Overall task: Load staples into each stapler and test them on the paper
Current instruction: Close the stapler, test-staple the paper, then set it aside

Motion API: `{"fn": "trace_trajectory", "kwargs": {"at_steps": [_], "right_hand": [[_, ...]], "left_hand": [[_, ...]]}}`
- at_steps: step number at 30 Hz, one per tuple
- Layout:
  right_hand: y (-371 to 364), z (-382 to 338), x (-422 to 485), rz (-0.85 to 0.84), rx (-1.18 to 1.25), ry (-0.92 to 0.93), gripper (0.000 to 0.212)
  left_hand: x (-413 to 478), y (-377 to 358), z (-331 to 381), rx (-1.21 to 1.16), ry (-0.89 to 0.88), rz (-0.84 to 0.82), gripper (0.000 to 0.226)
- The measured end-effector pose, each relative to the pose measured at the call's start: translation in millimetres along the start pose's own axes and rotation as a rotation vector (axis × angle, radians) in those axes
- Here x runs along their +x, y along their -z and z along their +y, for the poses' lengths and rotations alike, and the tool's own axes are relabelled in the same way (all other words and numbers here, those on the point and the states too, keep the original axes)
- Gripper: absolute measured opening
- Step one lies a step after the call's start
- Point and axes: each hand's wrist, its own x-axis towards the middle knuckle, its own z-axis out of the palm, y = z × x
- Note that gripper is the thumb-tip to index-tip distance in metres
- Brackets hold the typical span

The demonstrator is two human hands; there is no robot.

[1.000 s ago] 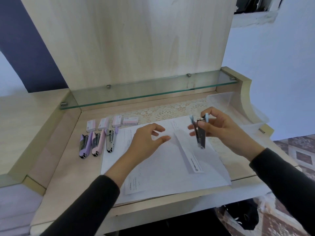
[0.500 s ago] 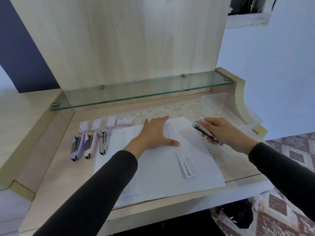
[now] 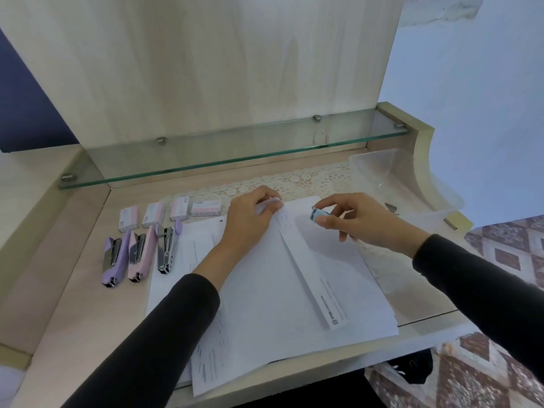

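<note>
Blue stapler point(image 3: 317, 214) brought to the paper's far edge

On the wooden desk point(image 3: 73, 304), the paper point(image 3: 279, 290), pressed flat earlier, is now pinched at its edge by the left hand point(image 3: 250, 222). The stapler is pinched just beside by the right hand point(image 3: 356, 220). Patterned floor point(image 3: 500, 248) is seen rightward.

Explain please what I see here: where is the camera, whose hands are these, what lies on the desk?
There is no machine: a person wears a camera on the head, which looks down at their own hands. The left hand pinches the far edge of the paper sheets on the desk. The right hand holds a small blue stapler near that edge. At the left lie a purple stapler, a pink stapler and a third stapler, with four staple boxes behind them.
</note>
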Motion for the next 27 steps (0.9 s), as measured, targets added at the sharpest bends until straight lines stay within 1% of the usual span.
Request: {"fn": "trace_trajectory", "kwargs": {"at_steps": [3,7,12,17,22,27], "right_hand": [[-2,-9,5,-0.01,-0.04,0.034,0.019],[-2,-24,9,-0.023,-0.001,0.095,0.014],[-6,-28,9,-0.012,-0.138,0.133,0.028],[-4,-24,4,-0.008,-0.138,0.105,0.034],[-5,-23,-2,-0.033,-0.131,0.095,0.035],[-7,-24,-6,-0.034,-0.082,0.1,0.031]], "left_hand": [[6,4,8,-0.044,-0.111,0.05,0.005],[16,9,23,-0.03,-0.306,0.114,0.008],[22,14,34,0.043,-0.479,0.138,0.008],[19,16,31,0.02,-0.503,0.16,0.009],[14,16,31,0.101,-0.562,0.166,0.01],[11,15,32,0.116,-0.591,0.214,0.007]]}}
